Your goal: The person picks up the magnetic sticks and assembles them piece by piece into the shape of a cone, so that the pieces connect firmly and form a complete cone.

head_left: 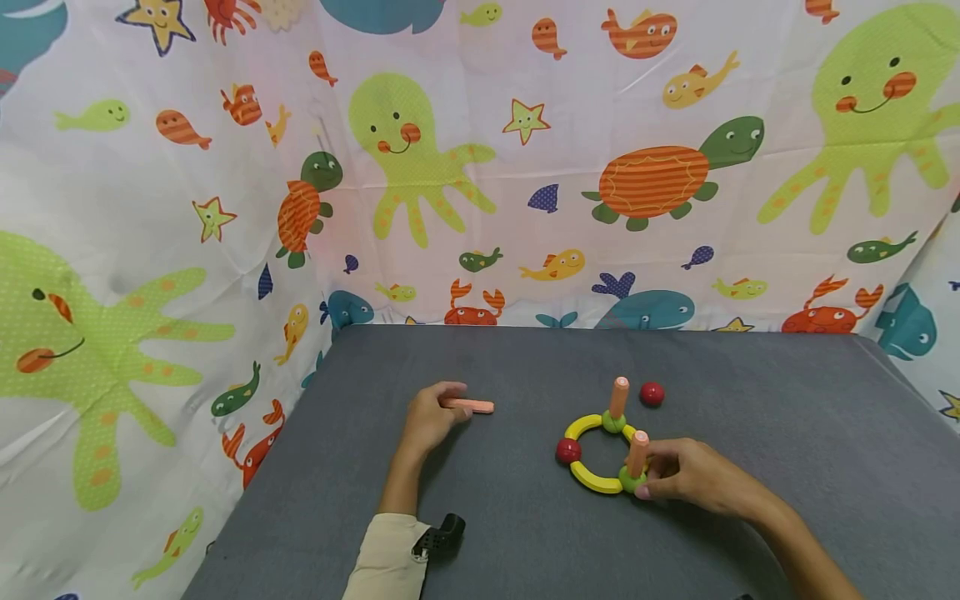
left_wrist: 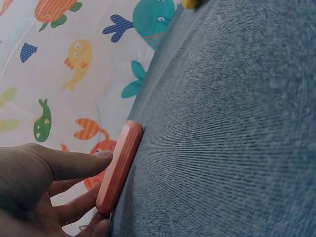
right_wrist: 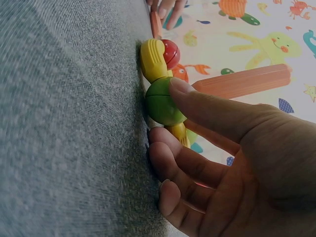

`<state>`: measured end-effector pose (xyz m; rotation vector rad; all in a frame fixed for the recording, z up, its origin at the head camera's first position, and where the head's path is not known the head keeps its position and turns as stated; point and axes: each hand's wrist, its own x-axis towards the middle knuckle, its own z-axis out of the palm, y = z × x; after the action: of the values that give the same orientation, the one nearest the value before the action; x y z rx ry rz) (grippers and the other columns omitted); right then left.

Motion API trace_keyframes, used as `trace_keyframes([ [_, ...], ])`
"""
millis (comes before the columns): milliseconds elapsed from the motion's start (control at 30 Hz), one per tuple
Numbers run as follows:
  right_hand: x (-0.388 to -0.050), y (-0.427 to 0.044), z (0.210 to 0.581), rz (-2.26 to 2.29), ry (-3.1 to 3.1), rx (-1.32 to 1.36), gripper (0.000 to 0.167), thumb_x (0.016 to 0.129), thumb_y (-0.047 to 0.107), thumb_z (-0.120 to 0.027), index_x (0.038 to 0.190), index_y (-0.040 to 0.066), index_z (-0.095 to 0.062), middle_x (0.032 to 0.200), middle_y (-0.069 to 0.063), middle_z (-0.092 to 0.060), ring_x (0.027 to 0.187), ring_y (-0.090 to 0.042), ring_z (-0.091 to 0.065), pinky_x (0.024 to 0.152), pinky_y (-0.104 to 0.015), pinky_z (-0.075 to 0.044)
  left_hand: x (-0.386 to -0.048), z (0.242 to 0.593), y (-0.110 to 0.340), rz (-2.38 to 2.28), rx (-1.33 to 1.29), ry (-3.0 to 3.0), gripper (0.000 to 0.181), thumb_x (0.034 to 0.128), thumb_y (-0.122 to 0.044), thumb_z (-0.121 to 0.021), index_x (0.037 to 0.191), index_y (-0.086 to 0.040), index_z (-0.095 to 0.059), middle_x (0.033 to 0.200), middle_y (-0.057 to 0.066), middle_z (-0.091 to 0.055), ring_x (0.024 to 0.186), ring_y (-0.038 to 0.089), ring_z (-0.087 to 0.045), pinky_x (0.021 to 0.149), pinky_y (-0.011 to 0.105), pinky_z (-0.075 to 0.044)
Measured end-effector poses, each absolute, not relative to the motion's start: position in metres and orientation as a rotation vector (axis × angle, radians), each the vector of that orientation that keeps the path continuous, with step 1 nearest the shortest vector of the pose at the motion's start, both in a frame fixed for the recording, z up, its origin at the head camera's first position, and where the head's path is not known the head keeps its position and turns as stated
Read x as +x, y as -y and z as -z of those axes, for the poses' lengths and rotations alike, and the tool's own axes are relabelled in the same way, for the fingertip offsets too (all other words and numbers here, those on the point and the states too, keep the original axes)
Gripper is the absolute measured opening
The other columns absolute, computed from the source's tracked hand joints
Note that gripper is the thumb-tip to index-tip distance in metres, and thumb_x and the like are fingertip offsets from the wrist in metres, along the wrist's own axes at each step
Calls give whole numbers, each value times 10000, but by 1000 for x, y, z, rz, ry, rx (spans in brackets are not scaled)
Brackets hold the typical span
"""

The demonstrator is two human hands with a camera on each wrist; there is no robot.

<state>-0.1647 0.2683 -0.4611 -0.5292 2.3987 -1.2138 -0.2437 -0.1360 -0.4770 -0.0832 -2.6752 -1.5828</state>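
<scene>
My left hand (head_left: 435,417) pinches an orange stick (head_left: 476,407) lying on the grey surface. In the left wrist view its thumb presses one side of the ridged stick (left_wrist: 121,165), with the other fingers behind it. A ring of curved yellow pieces (head_left: 596,479), green balls and one red ball (head_left: 568,451) lies flat to the right. Two orange sticks stand up from its green balls, the farther stick (head_left: 618,398) and the nearer stick (head_left: 638,454). My right hand (head_left: 693,475) holds the nearer green ball (right_wrist: 163,103) between thumb and fingers.
A loose red ball (head_left: 652,394) lies just beyond the ring on the grey tabletop (head_left: 510,517). A white curtain (head_left: 465,242) printed with sea animals hangs along the back and left sides. A dark strap (head_left: 441,537) is on my left wrist.
</scene>
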Motion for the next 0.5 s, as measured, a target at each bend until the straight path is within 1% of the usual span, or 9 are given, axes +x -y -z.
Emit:
trace_keyframes([
  [200,-165,-268,461,1221,-2397,-533,327,934,235,-821,1226,115,-734,891,-44,-653,782,-138,-600,640,-256,-471,-244,479,133,1583,-67,2708,386,900,31,-802,1278,-15,-737,1262,181,-729,1110,328,-670,988,515,-544],
  [400,-165,-268,462,1231,-2396,-535,322,935,226,-819,1223,109,-734,888,-46,-656,776,-135,-602,637,-254,-471,-243,479,133,1522,-77,2747,382,877,88,-794,1242,-23,-758,1165,165,-750,1008,282,-670,914,478,-565],
  [500,-165,-269,463,1239,-2386,-520,322,940,219,-814,1232,108,-733,892,-49,-656,784,-144,-604,642,-256,-474,-243,479,132,1484,-82,2759,361,880,81,-798,1220,-35,-769,1126,142,-755,980,263,-667,909,473,-567],
])
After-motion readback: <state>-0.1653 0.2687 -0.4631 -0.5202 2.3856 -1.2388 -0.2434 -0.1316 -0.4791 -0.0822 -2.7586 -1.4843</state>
